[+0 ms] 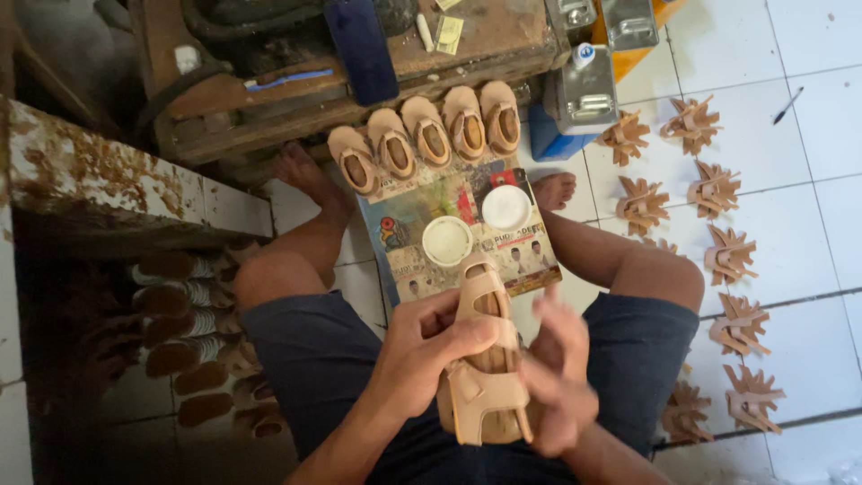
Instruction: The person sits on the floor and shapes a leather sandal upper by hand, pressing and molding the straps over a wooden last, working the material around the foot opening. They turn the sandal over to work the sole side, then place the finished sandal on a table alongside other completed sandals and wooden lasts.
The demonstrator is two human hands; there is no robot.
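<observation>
A small tan sandal is held over the lap of a seated person, between the two bare knees. It is made of smooth beige material, with a broad strap across the instep, a second strap near the toe and a light buckle tab low on its side; its toe end is pointed away from the body, toward a printed board laid on the floor. The sandal is gripped by the left hand, whose fingers are wrapped round its left edge with the thumb laid across the upper strap. The right hand is pressed against the sandal's right side, fingers curled about the heel end; it is blurred, so the exact grip cannot be made out. Both forearms are raised from the lower edge of the view.

On the board two round white lids are set side by side. Beyond them a row of five finished sandals is lined against a worn wooden bench. Folded tan strap pieces are spread over the white tiled floor on the right
</observation>
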